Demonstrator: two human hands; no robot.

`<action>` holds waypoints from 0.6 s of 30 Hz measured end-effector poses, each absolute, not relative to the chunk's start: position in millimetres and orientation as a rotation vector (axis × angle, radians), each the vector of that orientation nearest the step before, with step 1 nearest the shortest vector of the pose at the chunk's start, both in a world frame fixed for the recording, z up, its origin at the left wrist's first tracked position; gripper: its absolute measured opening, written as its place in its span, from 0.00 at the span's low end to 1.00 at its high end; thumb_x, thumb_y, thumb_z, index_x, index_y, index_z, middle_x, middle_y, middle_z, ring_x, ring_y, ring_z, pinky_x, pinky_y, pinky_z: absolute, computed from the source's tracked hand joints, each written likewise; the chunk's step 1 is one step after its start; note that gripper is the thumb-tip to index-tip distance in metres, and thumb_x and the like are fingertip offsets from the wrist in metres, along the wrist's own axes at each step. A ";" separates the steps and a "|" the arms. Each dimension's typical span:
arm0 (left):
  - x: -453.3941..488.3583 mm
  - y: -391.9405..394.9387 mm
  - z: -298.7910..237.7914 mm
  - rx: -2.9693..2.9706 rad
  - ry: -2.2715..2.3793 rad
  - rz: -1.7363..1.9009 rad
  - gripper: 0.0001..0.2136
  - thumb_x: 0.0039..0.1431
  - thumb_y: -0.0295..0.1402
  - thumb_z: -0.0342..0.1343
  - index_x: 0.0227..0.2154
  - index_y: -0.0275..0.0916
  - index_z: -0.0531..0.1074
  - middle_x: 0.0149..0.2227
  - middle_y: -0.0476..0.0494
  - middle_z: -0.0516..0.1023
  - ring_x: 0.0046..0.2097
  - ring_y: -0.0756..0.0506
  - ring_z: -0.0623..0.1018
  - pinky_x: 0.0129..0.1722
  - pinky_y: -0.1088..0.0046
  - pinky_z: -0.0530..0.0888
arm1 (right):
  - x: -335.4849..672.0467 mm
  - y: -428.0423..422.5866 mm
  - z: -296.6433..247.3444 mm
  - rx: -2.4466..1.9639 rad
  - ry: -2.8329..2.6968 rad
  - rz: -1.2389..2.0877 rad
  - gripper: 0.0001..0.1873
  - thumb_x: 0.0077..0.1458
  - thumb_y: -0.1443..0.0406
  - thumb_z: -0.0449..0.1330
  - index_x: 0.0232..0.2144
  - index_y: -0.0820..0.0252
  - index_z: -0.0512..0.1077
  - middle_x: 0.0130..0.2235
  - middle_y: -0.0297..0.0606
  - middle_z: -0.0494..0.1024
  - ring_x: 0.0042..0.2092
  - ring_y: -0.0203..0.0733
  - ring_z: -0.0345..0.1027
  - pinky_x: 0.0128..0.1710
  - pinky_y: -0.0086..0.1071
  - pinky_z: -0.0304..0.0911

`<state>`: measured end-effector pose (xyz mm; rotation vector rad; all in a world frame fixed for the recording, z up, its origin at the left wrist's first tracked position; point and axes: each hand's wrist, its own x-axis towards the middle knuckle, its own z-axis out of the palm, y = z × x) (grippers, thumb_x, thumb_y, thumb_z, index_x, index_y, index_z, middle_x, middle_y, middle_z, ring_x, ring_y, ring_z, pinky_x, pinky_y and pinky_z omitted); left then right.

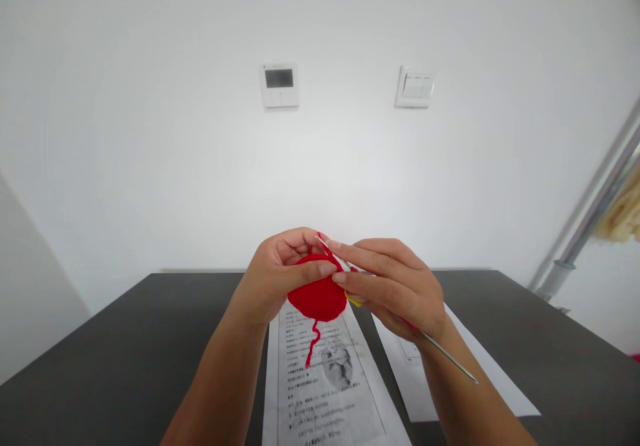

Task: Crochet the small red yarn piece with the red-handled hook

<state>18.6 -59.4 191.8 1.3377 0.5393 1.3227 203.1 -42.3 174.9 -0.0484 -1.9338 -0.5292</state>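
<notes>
My left hand (280, 269) is closed, pinching the top edge of a round red crocheted piece (318, 297) held above the table. A loose red yarn tail (313, 345) dangles from the piece. My right hand (387, 283) is closed on a thin metal crochet hook (450, 358); its tip sits at the top of the red piece near my left fingertips, and its long end points back past my right wrist. A bit of yellow grip shows under my right fingers. Both hands touch at the fingertips.
A dark table (125, 353) holds a printed sheet with text and a picture (325, 386) under my hands and a second white sheet (415, 379) to its right. On the white wall are a small display panel (279, 85) and a light switch (414, 87). A metal pole (590, 226) leans at right.
</notes>
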 end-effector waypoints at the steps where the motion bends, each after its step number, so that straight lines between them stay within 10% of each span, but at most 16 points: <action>1: 18.2 -59.5 192.0 1.329 0.551 1.314 0.12 0.39 0.28 0.72 0.26 0.34 0.76 0.25 0.49 0.78 0.25 0.53 0.75 0.26 0.80 0.71 | 202.9 -42.2 174.7 -0.053 -1.932 -0.539 0.07 0.62 0.70 0.58 0.41 0.63 0.75 0.47 0.49 0.82 0.46 0.43 0.74 0.42 0.38 0.76; 18: 15.5 -59.4 188.6 1.331 0.549 1.300 0.18 0.45 0.29 0.69 0.43 0.40 0.81 0.33 0.44 0.83 0.33 0.49 0.80 0.34 0.77 0.75 | 202.4 -46.1 178.2 -0.044 -1.997 -0.230 0.12 0.62 0.72 0.55 0.46 0.60 0.73 0.47 0.49 0.81 0.49 0.44 0.76 0.43 0.39 0.75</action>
